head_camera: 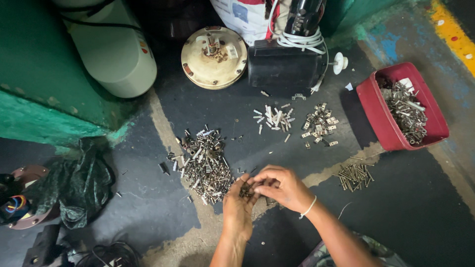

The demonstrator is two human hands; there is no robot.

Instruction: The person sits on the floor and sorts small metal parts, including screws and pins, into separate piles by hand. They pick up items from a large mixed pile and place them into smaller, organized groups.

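My left hand [238, 200] is cupped, palm up, its fingers half curled around a small clump of dark screws [246, 190]. My right hand [281, 187] is nearer to them, fingers pinched on the clump from the right. The big mixed pile of screws [205, 165] lies on the floor just left of both hands.

A dark, worn floor [148, 207] is seen from above, streaked with pale dusty bands where the coating has been rubbed away. At the left, a green-painted wall [34, 74] is met by the floor, its lower edge chipped and flaking. More green paint is found at the upper right, where blue patches [391, 47] and a yellow stripe [452, 32] have been laid on the ground. The scene is lit evenly, with soft shadows cast only close under objects.
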